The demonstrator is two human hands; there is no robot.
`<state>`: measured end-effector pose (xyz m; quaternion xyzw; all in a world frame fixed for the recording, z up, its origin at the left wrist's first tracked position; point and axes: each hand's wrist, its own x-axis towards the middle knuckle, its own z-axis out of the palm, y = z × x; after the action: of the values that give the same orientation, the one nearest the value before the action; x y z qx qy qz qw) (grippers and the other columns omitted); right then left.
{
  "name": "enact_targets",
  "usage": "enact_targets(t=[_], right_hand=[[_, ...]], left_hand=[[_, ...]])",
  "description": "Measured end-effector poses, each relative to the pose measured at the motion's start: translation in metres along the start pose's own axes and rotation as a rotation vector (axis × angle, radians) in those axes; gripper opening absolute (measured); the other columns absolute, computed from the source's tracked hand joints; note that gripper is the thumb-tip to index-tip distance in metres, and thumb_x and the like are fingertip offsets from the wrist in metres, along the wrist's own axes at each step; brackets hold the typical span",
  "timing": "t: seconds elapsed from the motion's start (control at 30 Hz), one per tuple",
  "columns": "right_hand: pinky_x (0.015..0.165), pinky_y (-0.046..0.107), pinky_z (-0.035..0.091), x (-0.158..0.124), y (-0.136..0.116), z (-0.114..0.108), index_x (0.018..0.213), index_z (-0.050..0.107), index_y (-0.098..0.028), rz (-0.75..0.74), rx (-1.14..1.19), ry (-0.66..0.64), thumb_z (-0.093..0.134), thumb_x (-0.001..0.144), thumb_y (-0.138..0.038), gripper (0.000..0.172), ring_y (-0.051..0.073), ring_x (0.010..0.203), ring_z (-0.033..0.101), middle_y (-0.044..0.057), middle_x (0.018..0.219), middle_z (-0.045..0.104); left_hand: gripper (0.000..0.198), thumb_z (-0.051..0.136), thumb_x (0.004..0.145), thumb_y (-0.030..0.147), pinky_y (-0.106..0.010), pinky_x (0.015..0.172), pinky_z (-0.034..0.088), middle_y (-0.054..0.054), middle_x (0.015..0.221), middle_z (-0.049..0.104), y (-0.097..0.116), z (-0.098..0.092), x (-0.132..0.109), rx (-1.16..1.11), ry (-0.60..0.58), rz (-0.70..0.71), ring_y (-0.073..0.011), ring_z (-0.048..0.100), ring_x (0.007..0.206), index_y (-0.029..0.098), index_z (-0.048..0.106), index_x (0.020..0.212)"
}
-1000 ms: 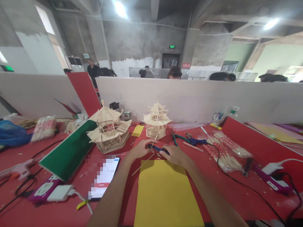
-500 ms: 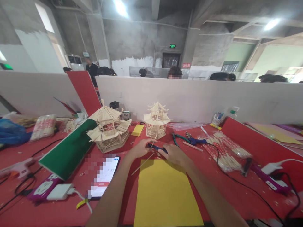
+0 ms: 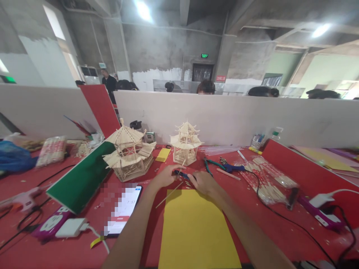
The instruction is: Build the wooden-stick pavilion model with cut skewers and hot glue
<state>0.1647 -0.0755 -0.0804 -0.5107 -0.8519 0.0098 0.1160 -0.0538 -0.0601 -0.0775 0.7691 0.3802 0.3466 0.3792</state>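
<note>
My left hand point(image 3: 166, 177) is closed on a thin wooden stick point(image 3: 183, 163), which points up past the fingertips. My right hand point(image 3: 206, 183) wraps the handles of dark blue cutting pliers point(image 3: 181, 174). Their jaws sit at the stick, beside my left fingers; whether the blades touch it is too small to tell. Several short cut pieces point(image 3: 188, 185) lie on the red tabletop below the pliers. Another thin stick point(image 3: 168, 195) rests slantwise under my left hand, by a yellow sheet point(image 3: 198, 228) between my forearms.
Beyond my hands stand a small stick pagoda point(image 3: 186, 144) and, to the left, a larger one point(image 3: 127, 153). A phone point(image 3: 125, 209) lies left of my arm. Green-handled pliers point(image 3: 213, 164), a blue glue gun point(image 3: 232, 167) with its cord, and bagged sticks point(image 3: 263, 179) are on the right.
The fingers of my right hand have drawn in slightly to the left around the plier handles. My left hand and the stick have barely shifted.
</note>
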Motion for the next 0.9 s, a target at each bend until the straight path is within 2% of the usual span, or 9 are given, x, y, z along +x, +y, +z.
enact_targets(t=[0.23,0.4,0.53,0.7,0.8,0.9], right_hand=[[0.074,0.029,0.040,0.003,-0.003,0.003,0.084,0.072,-0.016,0.012,-0.023,0.002,0.017,0.101,-0.051,0.067,0.024,0.084,0.068,0.014,0.088,0.074],[0.072,0.030,0.040,0.006,-0.001,0.002,0.086,0.072,-0.016,-0.005,-0.046,0.001,0.016,0.101,-0.051,0.068,0.025,0.083,0.069,0.015,0.089,0.074],[0.073,0.031,0.041,0.006,0.005,-0.002,0.091,0.072,-0.015,0.036,-0.054,-0.014,0.017,0.100,-0.056,0.069,0.027,0.085,0.069,0.017,0.090,0.074],[0.072,0.031,0.040,0.000,0.020,-0.010,0.098,0.068,-0.017,0.051,0.006,-0.053,0.024,0.094,-0.067,0.066,0.028,0.089,0.068,0.014,0.092,0.073],[0.074,0.031,0.040,-0.004,0.031,-0.013,0.106,0.063,-0.020,0.051,0.035,-0.020,0.033,0.092,-0.068,0.058,0.027,0.092,0.066,0.011,0.096,0.071],[0.081,0.033,0.040,-0.004,0.042,-0.012,0.108,0.061,-0.019,0.084,-0.004,0.080,0.045,0.087,-0.069,0.057,0.030,0.101,0.061,0.013,0.105,0.067]], left_hand=[[0.048,0.056,0.069,0.005,-0.028,0.075,0.051,-0.008,0.101,0.070,-0.001,-0.003,-0.001,-0.005,0.008,0.000,-0.0151,0.064,0.077,0.014,0.065,0.116],[0.045,0.060,0.072,0.010,-0.029,0.077,0.052,-0.009,0.106,0.069,-0.001,-0.001,0.000,-0.009,0.018,0.018,-0.0163,0.065,0.081,0.015,0.065,0.117],[0.041,0.059,0.077,0.015,-0.031,0.081,0.053,-0.010,0.110,0.069,-0.001,0.002,-0.001,-0.079,0.014,0.018,-0.0171,0.066,0.083,0.015,0.063,0.118],[0.035,0.061,0.082,0.026,-0.037,0.093,0.050,-0.010,0.123,0.065,0.007,0.001,-0.002,-0.065,0.099,0.051,-0.0227,0.065,0.103,0.018,0.065,0.116],[0.035,0.060,0.085,0.029,-0.037,0.097,0.049,-0.009,0.123,0.065,0.010,0.001,-0.002,-0.020,0.126,0.045,-0.0232,0.064,0.107,0.019,0.064,0.118],[0.034,0.055,0.088,0.030,-0.035,0.099,0.047,-0.008,0.125,0.065,0.009,0.005,-0.001,0.043,0.117,0.072,-0.0220,0.063,0.110,0.020,0.063,0.120]])
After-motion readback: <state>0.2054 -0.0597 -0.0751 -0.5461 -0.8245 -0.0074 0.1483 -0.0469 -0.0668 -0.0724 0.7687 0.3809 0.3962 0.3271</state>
